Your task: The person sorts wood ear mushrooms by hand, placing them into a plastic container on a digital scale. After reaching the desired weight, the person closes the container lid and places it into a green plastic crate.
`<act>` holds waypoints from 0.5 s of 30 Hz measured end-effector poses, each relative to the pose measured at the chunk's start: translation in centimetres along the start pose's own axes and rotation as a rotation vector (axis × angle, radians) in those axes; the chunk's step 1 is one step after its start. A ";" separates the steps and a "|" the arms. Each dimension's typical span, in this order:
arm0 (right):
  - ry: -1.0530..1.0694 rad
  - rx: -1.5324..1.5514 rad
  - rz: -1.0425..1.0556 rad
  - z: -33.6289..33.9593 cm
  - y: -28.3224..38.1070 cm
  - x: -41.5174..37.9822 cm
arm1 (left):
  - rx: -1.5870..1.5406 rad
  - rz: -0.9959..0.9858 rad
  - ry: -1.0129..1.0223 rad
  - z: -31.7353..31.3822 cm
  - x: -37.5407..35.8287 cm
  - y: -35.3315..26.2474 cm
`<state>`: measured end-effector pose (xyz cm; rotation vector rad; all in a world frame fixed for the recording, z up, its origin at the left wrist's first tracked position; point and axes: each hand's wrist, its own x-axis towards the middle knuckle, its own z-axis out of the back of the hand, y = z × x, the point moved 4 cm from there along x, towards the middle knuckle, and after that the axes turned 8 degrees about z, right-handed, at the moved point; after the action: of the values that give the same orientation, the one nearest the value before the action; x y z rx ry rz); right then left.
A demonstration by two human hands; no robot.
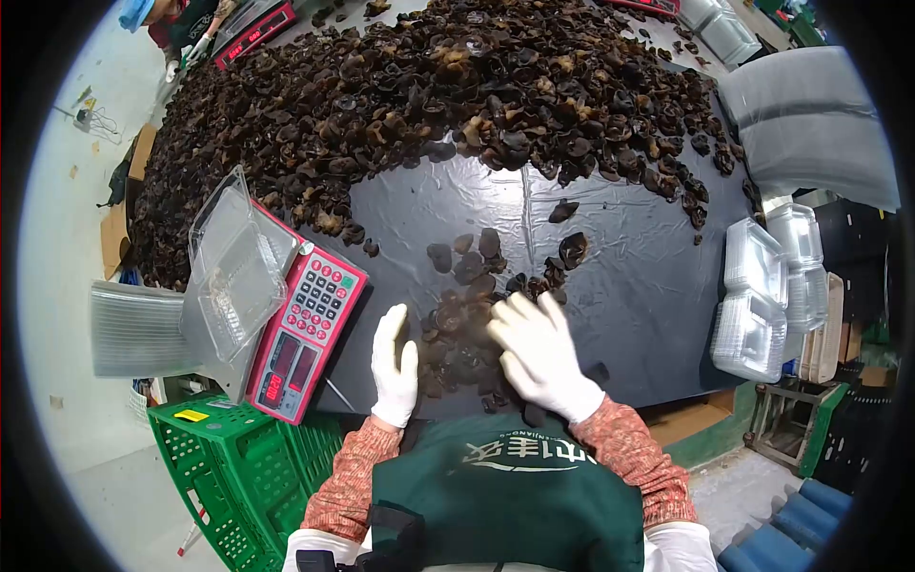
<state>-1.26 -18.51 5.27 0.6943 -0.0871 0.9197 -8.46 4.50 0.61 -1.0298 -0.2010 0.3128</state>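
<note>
Both hands wear white gloves over the dark table [639,286]. My left hand [394,367] is at the left edge of a small pile of dark wood-ear-like pieces [453,343], fingers pointing up and apart, holding nothing. On the pile's right side, my right hand [541,355] has its fingers spread, palm down, touching or just above some pieces. The pile is blurred between the hands. A red scale [310,319] stands left of my left hand, with an open clear plastic box [233,272] on its metal plate.
A large heap of dark pieces [400,105] covers the table's far side. Stacked clear trays [753,329] stand at the right, clear lids [138,329] at the left. Green crates [224,458] sit below left. Another person [181,29] works at the far left beside a second scale [255,36].
</note>
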 end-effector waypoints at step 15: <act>-0.300 -0.241 -0.311 2.2 -6.2 -2.4 | 0.192 -0.098 0.003 -0.3 0.0 0.3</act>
<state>2.40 -24.00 2.94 0.5957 -0.3414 0.4928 -8.44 4.38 0.20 -0.8277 -0.2138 0.2367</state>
